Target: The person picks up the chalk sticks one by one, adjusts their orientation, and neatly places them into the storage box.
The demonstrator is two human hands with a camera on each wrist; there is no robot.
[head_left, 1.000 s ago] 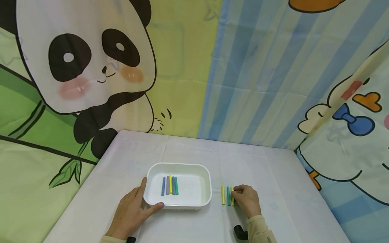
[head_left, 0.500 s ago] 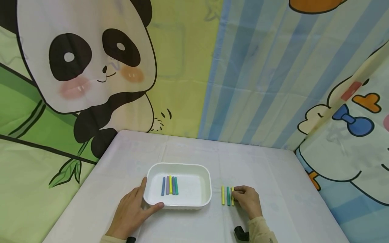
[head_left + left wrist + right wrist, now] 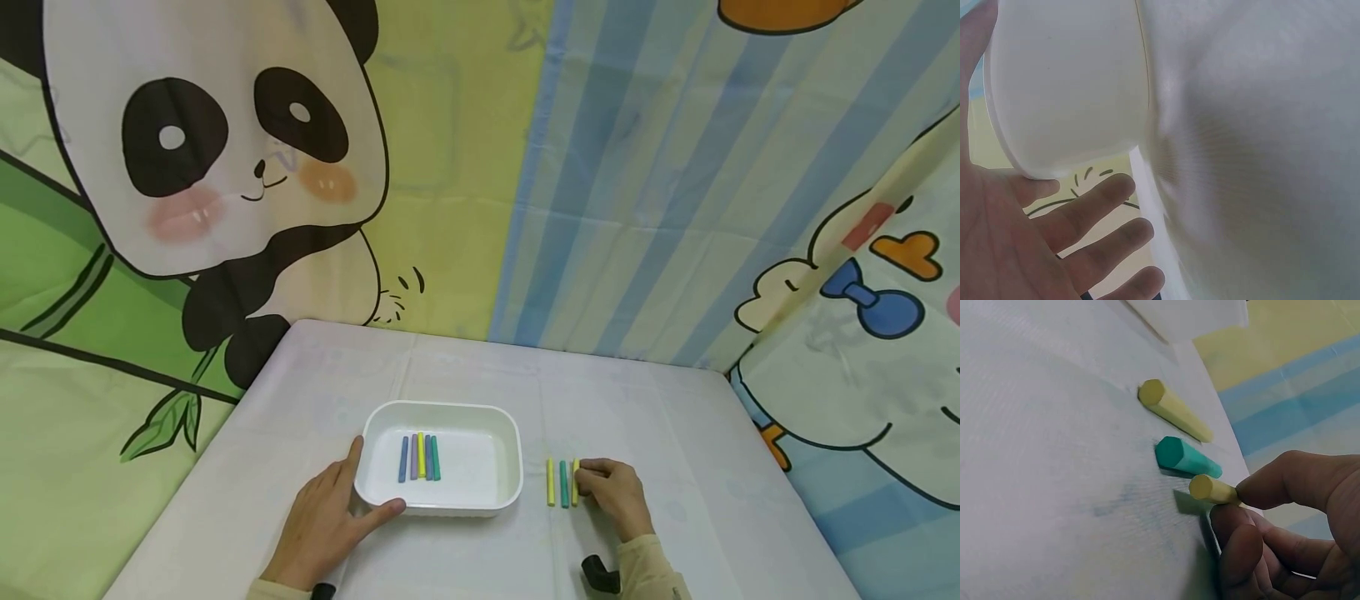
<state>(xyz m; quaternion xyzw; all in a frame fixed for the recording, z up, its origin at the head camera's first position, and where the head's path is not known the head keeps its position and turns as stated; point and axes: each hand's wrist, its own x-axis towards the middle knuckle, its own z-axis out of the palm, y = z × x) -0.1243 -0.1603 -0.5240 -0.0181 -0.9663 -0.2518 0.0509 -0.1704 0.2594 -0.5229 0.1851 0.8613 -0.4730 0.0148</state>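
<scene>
My left hand (image 3: 322,521) rests at the left near corner of a white plastic tray (image 3: 480,506), thumb on the near rim and index finger at the left side. In the left wrist view its other fingers (image 3: 1107,247) spread loosely. Several chalk sticks (image 3: 422,457), blue, purple, yellow and green, lie side by side in the tray. My right hand (image 3: 615,496) pinches a yellow chalk stick (image 3: 1207,488) between thumb and fingers, its near end slightly above the cloth. Left of it lie a green chalk stick (image 3: 1179,454) and another yellow chalk stick (image 3: 1169,407), on the table.
A white cloth covers the table (image 3: 465,367). Printed curtains with a panda (image 3: 225,167) and blue stripes (image 3: 637,208) hang behind and beside it. A black curved piece (image 3: 600,575) sits at the right sleeve.
My right hand has shifted slightly to the right with the yellow chalk stick, and its gap from the green one is a little wider. The left hand and tray stay put.
</scene>
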